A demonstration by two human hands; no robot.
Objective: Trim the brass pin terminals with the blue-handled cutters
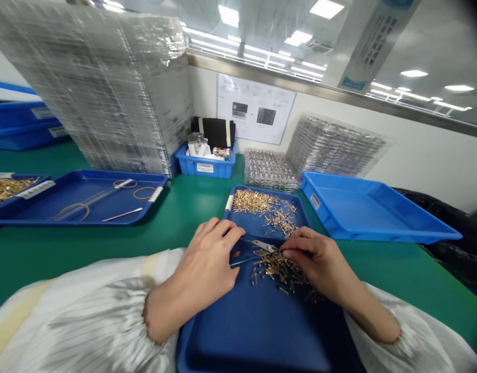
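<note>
My left hand (212, 259) is closed around the dark blue handles of a pair of small pliers (263, 246). Their metal head points right, toward my right hand (316, 260). The fingers of that hand are pinched together right at the pliers' tip; whatever is between them is too small and covered to make out. Just below the pliers, a heap of small brass-coloured pins (279, 267) lies in the near dark blue tray (261, 331), partly under my right hand. Behind it, a smaller blue tray (248, 223) carries more loose golden pins (254, 201).
A blue tray (102, 194) with rubber bands and a cotton swab lies left. Behind stand a wrapped stack of clear trays (106, 88), a blue bin (207, 167) and clear plastic trays (271, 168). A lighter blue tray (372, 210) sits right, beside a black bag (436, 212).
</note>
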